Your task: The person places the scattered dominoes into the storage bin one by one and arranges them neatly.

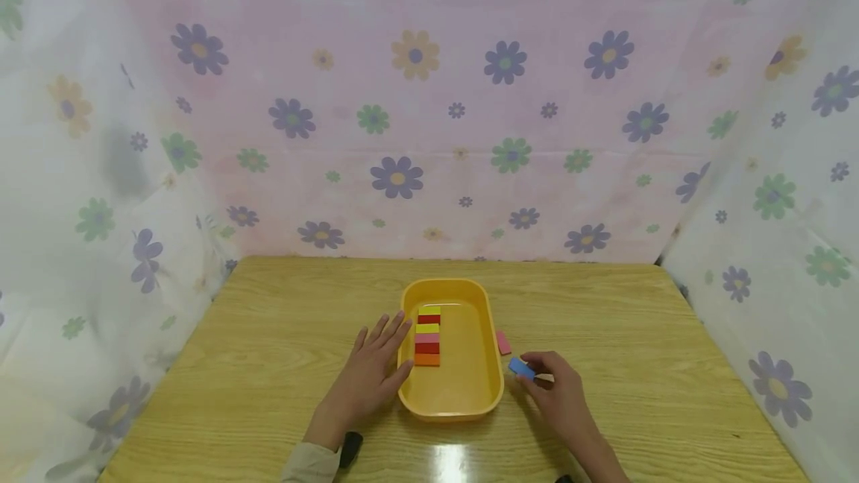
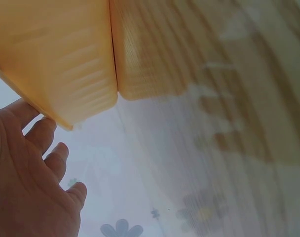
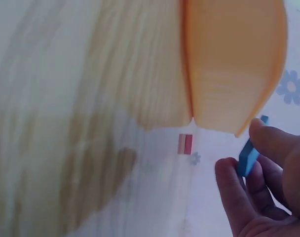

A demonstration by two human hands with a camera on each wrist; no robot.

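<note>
My right hand (image 1: 558,393) pinches a blue block (image 1: 521,368) between thumb and fingers, just outside the right wall of a yellow tray (image 1: 470,414). In the right wrist view the blue block (image 3: 247,154) is held on a slant, raised over the table. A pink block (image 1: 504,343) lies on the table by the tray's right side. My left hand (image 1: 369,371) rests at the tray's left rim with its fingers spread straight. Inside the tray, along the left, runs a row of yellow, red, pink and orange blocks (image 1: 427,338), with a small gap near the far end.
The tray stands on a wood-grain table (image 1: 302,304) with a glossy surface. Flower-patterned curtains (image 1: 416,133) enclose the table at the back and on both sides. Dark wrist straps (image 1: 350,449) show at the near edge.
</note>
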